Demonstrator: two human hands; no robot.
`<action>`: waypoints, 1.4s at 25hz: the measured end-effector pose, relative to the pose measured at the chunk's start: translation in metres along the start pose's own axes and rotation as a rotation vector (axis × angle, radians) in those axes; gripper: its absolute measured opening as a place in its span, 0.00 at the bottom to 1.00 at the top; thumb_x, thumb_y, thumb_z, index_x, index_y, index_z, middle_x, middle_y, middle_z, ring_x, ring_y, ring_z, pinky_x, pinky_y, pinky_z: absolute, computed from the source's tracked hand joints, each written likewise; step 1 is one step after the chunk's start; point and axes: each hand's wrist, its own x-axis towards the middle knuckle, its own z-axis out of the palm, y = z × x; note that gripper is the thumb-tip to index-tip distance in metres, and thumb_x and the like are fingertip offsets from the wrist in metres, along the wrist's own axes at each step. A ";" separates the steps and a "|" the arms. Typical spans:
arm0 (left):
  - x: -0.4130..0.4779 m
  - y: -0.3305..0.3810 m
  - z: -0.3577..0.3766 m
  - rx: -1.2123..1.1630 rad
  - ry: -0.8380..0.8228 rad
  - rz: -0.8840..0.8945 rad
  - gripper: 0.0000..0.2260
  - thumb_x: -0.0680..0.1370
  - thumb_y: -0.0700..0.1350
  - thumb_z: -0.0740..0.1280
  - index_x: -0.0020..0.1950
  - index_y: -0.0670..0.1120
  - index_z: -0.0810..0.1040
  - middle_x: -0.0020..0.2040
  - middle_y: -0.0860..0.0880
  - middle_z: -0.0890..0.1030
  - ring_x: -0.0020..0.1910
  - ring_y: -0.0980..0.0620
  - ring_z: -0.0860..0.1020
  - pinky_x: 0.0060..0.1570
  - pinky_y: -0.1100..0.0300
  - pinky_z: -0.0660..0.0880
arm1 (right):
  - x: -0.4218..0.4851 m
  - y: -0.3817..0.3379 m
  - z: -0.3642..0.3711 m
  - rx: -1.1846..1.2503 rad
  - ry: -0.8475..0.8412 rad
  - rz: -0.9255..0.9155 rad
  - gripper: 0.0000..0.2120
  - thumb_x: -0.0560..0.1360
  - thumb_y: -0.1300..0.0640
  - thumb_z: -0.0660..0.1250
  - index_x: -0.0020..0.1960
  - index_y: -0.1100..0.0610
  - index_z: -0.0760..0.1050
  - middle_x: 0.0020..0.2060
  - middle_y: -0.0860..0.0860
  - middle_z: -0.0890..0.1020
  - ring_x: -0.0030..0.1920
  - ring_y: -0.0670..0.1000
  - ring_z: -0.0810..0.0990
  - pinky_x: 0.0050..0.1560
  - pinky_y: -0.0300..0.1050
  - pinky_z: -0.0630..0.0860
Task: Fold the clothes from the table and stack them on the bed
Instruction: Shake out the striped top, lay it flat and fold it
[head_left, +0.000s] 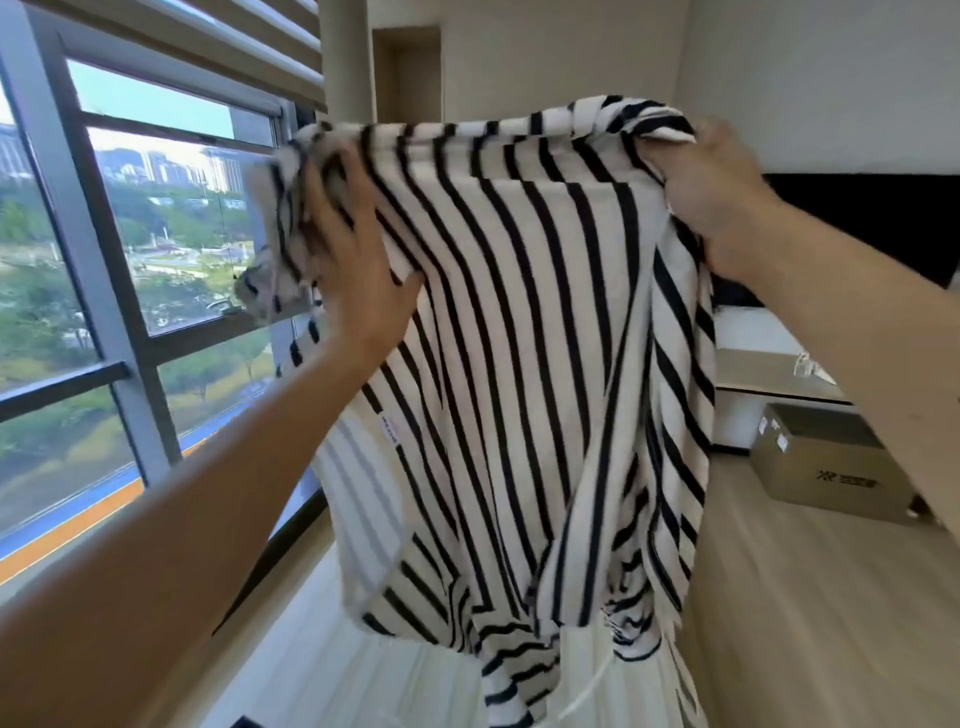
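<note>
The black-and-white striped shirt (519, 332) hangs in the air in front of the window (104, 270), stretched along its top edge between both raised hands; the left hand (358, 249) holds the bunched upper left corner, thumb spread on the front and fingertips buried in blurred folds; the right hand (711, 197) grips the upper right corner with curled fingers. The cloth drops in loose folds (a small label shows near the left edge), and its lower end dangles over a white pleated fabric (332, 675) lying below. To the right, well apart from the shirt, a cardboard box (815, 462) sits on a light wooden surface (805, 597).
</note>
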 end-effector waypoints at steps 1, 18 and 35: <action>0.011 0.005 -0.002 -0.089 0.042 0.046 0.45 0.76 0.49 0.73 0.83 0.41 0.46 0.81 0.33 0.50 0.76 0.43 0.63 0.73 0.60 0.64 | 0.001 0.006 -0.005 0.010 0.020 0.021 0.07 0.79 0.53 0.65 0.47 0.50 0.82 0.42 0.43 0.86 0.43 0.39 0.84 0.52 0.38 0.80; -0.015 0.076 0.026 -0.620 -0.593 0.147 0.20 0.75 0.44 0.73 0.67 0.50 0.76 0.57 0.51 0.79 0.51 0.54 0.81 0.48 0.61 0.78 | -0.044 0.074 0.031 -0.089 -0.362 0.188 0.06 0.77 0.58 0.72 0.45 0.60 0.78 0.38 0.51 0.80 0.41 0.49 0.80 0.49 0.47 0.74; -0.070 0.063 0.010 -0.782 -0.797 -0.334 0.11 0.81 0.38 0.58 0.43 0.41 0.78 0.38 0.44 0.78 0.41 0.49 0.76 0.44 0.54 0.71 | -0.075 0.090 -0.024 0.137 -0.725 0.278 0.29 0.66 0.49 0.80 0.63 0.51 0.74 0.62 0.52 0.79 0.64 0.52 0.77 0.66 0.48 0.70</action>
